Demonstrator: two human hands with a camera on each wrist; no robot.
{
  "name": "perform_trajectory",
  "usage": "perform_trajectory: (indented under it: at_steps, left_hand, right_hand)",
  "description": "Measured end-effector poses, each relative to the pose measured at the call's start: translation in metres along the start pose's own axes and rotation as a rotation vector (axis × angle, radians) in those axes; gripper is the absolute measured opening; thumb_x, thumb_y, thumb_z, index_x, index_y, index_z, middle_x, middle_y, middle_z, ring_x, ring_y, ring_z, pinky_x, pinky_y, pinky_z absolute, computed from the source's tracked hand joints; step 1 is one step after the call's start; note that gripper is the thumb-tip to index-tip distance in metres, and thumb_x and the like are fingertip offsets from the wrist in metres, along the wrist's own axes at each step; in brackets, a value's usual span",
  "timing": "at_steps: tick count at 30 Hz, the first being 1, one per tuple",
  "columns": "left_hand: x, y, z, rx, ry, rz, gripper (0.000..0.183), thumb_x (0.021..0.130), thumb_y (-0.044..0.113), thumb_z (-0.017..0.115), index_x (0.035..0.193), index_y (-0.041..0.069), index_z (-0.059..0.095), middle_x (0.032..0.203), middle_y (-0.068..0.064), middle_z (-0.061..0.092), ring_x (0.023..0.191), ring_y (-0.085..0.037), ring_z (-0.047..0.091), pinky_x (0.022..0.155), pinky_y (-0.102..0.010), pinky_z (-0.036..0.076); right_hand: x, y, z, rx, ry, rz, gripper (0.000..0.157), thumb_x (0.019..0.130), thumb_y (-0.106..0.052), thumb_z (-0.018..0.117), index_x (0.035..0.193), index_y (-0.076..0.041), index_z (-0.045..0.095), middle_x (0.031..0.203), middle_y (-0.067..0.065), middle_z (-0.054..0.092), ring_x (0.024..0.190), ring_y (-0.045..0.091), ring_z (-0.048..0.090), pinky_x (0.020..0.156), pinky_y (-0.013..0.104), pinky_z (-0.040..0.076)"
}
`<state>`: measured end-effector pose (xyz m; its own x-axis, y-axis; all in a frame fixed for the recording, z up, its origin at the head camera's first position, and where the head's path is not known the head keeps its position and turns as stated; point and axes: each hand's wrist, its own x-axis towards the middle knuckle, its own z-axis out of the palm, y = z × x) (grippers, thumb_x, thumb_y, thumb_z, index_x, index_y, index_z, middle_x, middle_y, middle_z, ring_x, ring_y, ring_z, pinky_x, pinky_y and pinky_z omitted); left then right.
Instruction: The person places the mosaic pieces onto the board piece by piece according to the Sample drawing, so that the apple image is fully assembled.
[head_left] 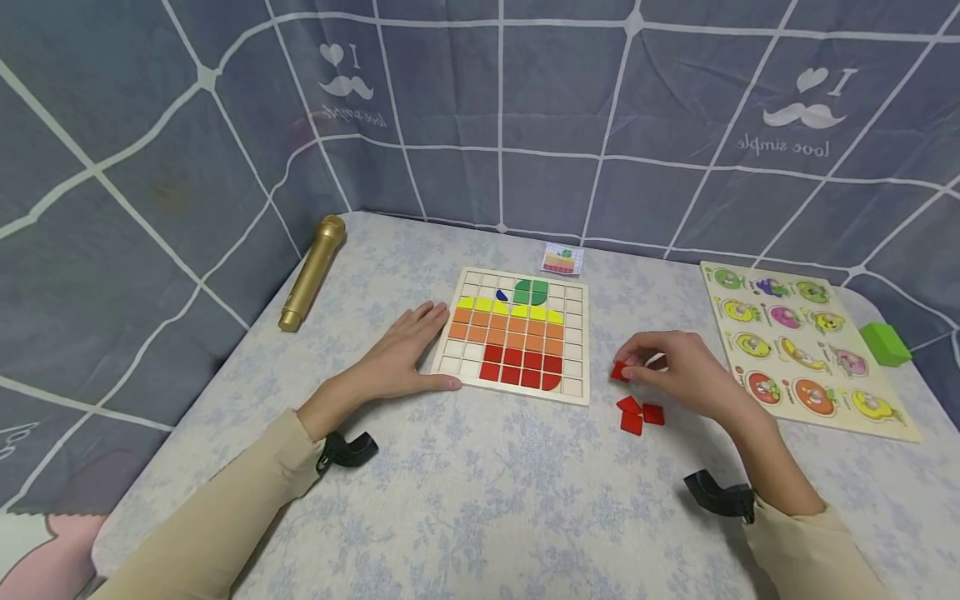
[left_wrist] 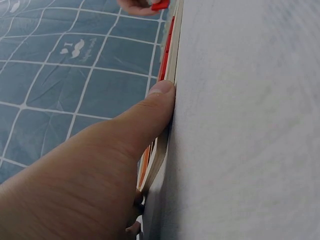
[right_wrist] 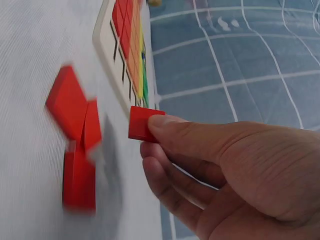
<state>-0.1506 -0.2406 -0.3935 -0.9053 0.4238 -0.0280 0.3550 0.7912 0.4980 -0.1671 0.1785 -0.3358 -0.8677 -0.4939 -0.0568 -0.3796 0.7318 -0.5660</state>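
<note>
A square wooden grid board lies mid-table, with green, blue, yellow, orange and red tiles set in its cells. Two cells at the lower left of the red rows show bare wood. My left hand rests at the board's left edge, fingers spread, thumb touching the front left corner. In my right hand, thumb and fingers pinch a red square tile, held to the right of the board. Below that hand, several loose red tiles lie on the cloth, one of them pointed.
A small pattern card lies behind the board. At the right is a fruit puzzle board, with a green block beside it. A gold microphone lies at the back left. Grey checked curtain stands behind the table.
</note>
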Motion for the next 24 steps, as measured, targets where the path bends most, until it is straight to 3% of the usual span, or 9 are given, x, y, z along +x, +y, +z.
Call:
perform_trajectory:
  at_steps: [10, 24]
  left_hand:
    - [0.001, -0.001, -0.001, -0.003, -0.004, -0.005, 0.118, 0.085, 0.058, 0.082, 0.167, 0.0, 0.021, 0.176, -0.017, 0.019, 0.165, -0.035, 0.008, 0.136, -0.053, 0.007]
    - [0.0, 0.001, -0.003, -0.004, -0.012, -0.007, 0.117, 0.087, 0.059, 0.081, 0.167, 0.0, 0.02, 0.176, -0.016, 0.017, 0.165, -0.035, 0.007, 0.136, -0.052, 0.006]
  right_hand:
    - [0.05, -0.037, 0.028, 0.095, 0.053, -0.045, 0.009, 0.095, -0.006, 0.077, 0.104, -0.006, 0.079, 0.095, 0.004, 0.078, 0.091, 0.02, 0.069, 0.084, 0.041, 0.065]
    - [0.098, -0.094, 0.086, 0.195, 0.075, -0.067, 0.013, 0.096, -0.009, 0.078, 0.109, -0.008, 0.08, 0.097, 0.004, 0.079, 0.091, 0.019, 0.073, 0.09, 0.038, 0.063]
